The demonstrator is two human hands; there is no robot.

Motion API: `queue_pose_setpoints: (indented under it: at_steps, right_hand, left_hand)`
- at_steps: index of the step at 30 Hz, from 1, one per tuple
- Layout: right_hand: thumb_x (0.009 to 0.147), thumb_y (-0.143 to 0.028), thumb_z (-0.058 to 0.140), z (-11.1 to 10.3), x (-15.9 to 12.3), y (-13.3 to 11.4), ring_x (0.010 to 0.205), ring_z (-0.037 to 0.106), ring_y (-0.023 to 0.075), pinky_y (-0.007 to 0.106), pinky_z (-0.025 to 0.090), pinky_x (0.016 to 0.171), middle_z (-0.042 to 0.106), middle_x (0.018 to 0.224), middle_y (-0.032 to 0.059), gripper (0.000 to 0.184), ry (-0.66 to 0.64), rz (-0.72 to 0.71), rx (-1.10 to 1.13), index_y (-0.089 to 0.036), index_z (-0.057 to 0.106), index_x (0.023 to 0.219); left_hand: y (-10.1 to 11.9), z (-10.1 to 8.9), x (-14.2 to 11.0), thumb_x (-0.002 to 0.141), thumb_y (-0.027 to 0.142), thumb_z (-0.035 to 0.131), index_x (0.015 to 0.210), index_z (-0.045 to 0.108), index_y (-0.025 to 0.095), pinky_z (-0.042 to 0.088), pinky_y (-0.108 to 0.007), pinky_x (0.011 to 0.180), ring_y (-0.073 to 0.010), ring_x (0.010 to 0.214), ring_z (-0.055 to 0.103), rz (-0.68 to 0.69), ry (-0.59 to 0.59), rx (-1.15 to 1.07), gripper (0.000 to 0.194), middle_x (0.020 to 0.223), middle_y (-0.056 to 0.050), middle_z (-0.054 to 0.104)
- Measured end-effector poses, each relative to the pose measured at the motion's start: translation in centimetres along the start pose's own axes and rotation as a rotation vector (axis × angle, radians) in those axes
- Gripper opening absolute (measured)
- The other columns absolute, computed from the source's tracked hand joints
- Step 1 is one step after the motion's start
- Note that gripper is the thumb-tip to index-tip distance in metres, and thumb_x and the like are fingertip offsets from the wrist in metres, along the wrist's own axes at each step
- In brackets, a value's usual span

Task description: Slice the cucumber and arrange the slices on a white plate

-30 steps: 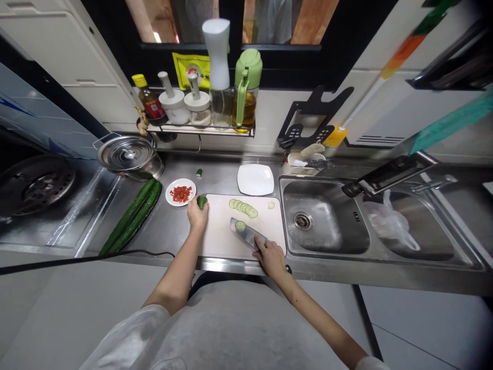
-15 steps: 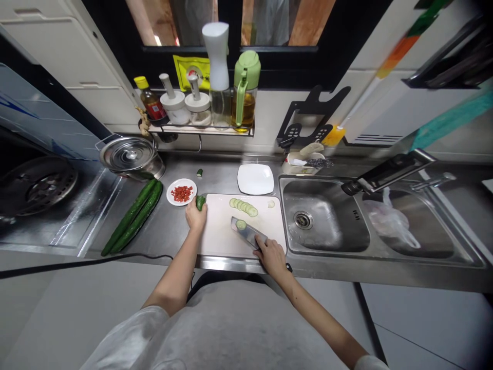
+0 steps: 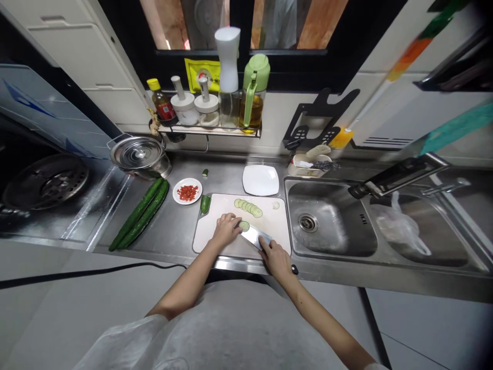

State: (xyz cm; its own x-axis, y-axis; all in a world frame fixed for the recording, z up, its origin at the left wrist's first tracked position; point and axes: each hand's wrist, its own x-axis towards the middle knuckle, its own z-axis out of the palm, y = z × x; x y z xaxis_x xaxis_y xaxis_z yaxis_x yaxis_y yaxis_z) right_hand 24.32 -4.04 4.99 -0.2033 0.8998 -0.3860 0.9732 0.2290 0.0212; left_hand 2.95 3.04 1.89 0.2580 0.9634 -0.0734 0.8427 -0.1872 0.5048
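My right hand (image 3: 278,258) grips a kitchen knife (image 3: 254,237), its blade held flat above the white cutting board (image 3: 208,236). A cucumber slice (image 3: 244,225) lies on the blade near its tip. Beside that slice is my left hand (image 3: 226,229), fingers stretched out and apart, reaching to the blade's end; whether they touch the slice is hard to see. A row of cucumber slices (image 3: 249,207) overlaps at the back of the board, with one pale slice (image 3: 276,205) to its right. The cut cucumber piece (image 3: 205,204) rests at the board's back left corner.
Left of the board are a small plate of chopped red pieces (image 3: 187,193), two whole cucumbers (image 3: 143,216) and a lidded steel pot (image 3: 140,156). A white square plate (image 3: 261,180) stands behind it. The sink (image 3: 331,221) lies to the right, below a bottle shelf (image 3: 215,131).
My left hand has let go of the cut cucumber piece and moved right to the slice on the blade. The knife remains in my right hand. The view has shifted slightly.
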Motion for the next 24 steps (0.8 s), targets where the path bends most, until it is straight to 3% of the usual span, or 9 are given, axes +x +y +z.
queue_pose_setpoints:
  at_steps: [6,12,18,24]
  right_hand:
    - [0.096,-0.040,0.036,-0.4,0.0,0.0,0.095,0.055,0.0222,0.028,0.038,0.071,0.055,0.108,0.0111,0.050,-0.038,-0.007,0.009,-0.031,0.027,0.145]
    - [0.096,-0.041,0.036,-0.4,0.0,0.0,0.095,0.054,0.0220,0.028,0.038,0.073,0.054,0.110,0.0114,0.051,-0.040,-0.010,0.012,-0.031,0.026,0.145]
    - [0.096,-0.040,0.038,-0.1,0.0,0.0,0.094,0.055,0.0219,0.028,0.038,0.071,0.054,0.108,0.0102,0.051,-0.024,-0.004,0.010,-0.031,0.027,0.145]
    - [0.096,-0.041,0.037,-0.1,0.1,0.2,0.093,0.056,0.0216,0.028,0.038,0.071,0.055,0.107,0.0095,0.050,0.001,-0.010,0.009,-0.030,0.028,0.144]
  left_hand:
    - [-0.2,-0.1,0.9,0.083,0.044,0.058,0.113,0.063,0.031,0.034,-0.041,0.093,-0.0250,0.108,0.045,0.019,-0.059,0.018,0.033,0.113,-0.006,0.054]
    - [0.8,0.1,1.7,0.079,0.027,0.061,0.097,0.065,0.025,0.037,-0.037,0.088,-0.0228,0.099,0.051,0.002,-0.010,-0.088,0.019,0.099,-0.005,0.061]
    - [0.5,0.7,1.3,0.078,0.026,0.060,0.086,0.063,0.021,0.041,-0.025,0.065,-0.0120,0.065,0.054,-0.224,0.022,-0.437,0.011,0.069,0.002,0.060]
    - [-2.2,0.9,-0.1,0.075,0.026,0.060,0.086,0.065,0.017,0.043,-0.022,0.062,-0.0109,0.062,0.057,-0.397,0.061,-0.685,0.015,0.068,0.001,0.063]
